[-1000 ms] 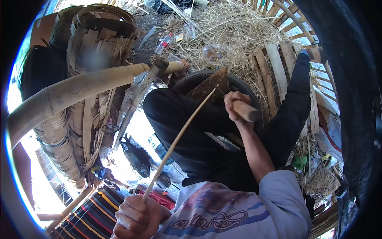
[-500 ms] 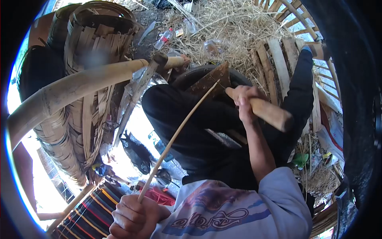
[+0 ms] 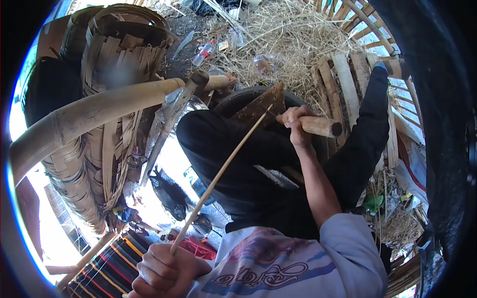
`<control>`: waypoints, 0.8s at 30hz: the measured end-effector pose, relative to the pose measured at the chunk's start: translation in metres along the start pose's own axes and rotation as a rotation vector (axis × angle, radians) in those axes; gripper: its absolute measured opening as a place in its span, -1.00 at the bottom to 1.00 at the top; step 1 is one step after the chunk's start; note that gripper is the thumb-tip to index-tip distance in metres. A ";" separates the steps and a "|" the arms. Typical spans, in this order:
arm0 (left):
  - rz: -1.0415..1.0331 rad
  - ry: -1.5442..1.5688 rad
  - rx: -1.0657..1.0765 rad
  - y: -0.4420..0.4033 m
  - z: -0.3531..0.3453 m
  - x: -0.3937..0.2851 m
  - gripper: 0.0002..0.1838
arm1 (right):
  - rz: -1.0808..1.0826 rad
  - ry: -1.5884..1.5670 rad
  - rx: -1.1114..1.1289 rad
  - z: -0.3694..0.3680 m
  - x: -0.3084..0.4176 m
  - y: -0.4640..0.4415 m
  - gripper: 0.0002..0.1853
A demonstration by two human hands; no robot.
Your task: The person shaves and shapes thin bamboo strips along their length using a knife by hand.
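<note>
At the lower left, my left hand (image 3: 161, 270) is closed around the lower end of a thin bamboo stick (image 3: 216, 179). The stick slants up and right across my dark-trousered legs. My right hand (image 3: 297, 121) grips a tool with a thick wooden handle (image 3: 320, 126), its butt pointing right. Only a thin dark line shows at the tool's front, near the stick's upper tip, so I cannot make out its blade clearly. Just beyond the tip is a flat, rusty-brown triangular piece (image 3: 261, 105). Whether it touches the stick, I cannot tell.
A thick bamboo pole (image 3: 94, 109) crosses the left side before tall woven baskets (image 3: 121, 69). Behind the brown piece lies a dark round rim (image 3: 243, 93). Straw (image 3: 288, 39) and a plastic bottle (image 3: 203, 52) lie ahead; wooden slats (image 3: 345, 82) stand right.
My right hand and the wooden handle have shifted slightly left, and the handle has swung closer to level. The stick's tip has dropped a little; my left hand keeps its hold.
</note>
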State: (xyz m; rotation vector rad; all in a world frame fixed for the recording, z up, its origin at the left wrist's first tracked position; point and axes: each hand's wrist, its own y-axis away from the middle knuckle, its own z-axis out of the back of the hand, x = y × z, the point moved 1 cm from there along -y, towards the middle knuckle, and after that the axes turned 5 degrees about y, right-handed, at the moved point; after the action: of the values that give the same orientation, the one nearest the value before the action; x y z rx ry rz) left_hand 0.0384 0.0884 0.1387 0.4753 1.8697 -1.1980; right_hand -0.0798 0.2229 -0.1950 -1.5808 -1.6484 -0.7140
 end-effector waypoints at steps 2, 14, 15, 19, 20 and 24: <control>0.058 0.089 0.025 -0.001 -0.001 -0.007 -0.47 | -0.014 -0.020 -0.038 -0.006 0.016 -0.001 -0.78; 0.036 0.052 -0.064 -0.001 0.007 -0.007 -0.49 | 0.024 0.049 -0.052 0.000 0.038 -0.009 -0.80; 0.039 0.042 -0.065 -0.002 0.008 -0.007 -0.49 | 0.052 -0.088 -0.088 -0.010 0.045 -0.011 -0.78; 0.057 0.061 -0.054 0.000 0.010 -0.006 -0.49 | -0.045 0.046 0.047 -0.010 0.008 0.006 -0.81; 0.046 0.099 -0.046 -0.001 0.009 -0.006 -0.49 | -0.085 0.013 -0.051 -0.006 0.006 0.003 -0.81; 0.009 0.056 -0.011 -0.002 0.017 -0.008 -0.46 | 0.030 0.072 -0.049 -0.007 0.026 -0.003 -0.80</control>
State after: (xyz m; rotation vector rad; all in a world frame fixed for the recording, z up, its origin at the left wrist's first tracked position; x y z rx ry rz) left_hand 0.0493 0.0739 0.1430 0.5158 1.9189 -1.1783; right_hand -0.0809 0.2318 -0.1698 -1.5922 -1.5635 -0.7921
